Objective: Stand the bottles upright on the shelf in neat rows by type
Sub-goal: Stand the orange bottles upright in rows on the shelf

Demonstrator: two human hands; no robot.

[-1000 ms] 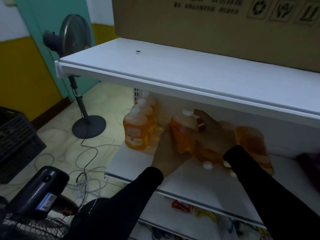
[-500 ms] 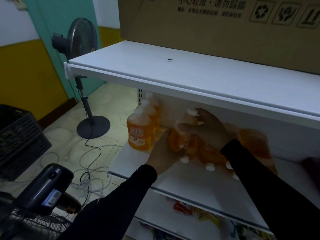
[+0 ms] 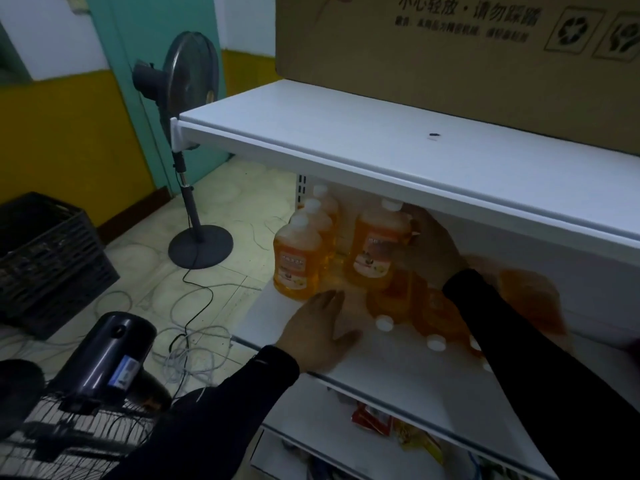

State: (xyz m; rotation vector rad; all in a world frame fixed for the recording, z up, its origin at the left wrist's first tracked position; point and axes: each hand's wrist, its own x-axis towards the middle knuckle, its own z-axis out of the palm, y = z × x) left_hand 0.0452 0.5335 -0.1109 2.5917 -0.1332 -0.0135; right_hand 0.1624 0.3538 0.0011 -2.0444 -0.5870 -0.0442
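Three orange bottles with white caps stand in a row [image 3: 298, 261] at the left end of the white shelf [image 3: 415, 372]. Just to their right an upright orange bottle [image 3: 375, 251] is held near its neck by my right hand [image 3: 433, 244], which reaches in under the upper shelf. My left hand [image 3: 322, 336] lies flat and relaxed on the shelf in front of that bottle, holding nothing. Several more orange bottles [image 3: 426, 311] lie on their sides behind my right forearm, caps toward me.
The upper shelf [image 3: 398, 150] overhangs the bottles and bears a large cardboard box [image 3: 450, 53]. A lower shelf holds snack packets [image 3: 372, 419]. On the floor at the left are a standing fan [image 3: 190, 140], a black crate [image 3: 48, 258], loose cables [image 3: 194, 337] and a dark device [image 3: 110, 358].
The bottle held in both hands has been stood upright beside the left row. My left hand has let go and dropped flat onto the shelf.
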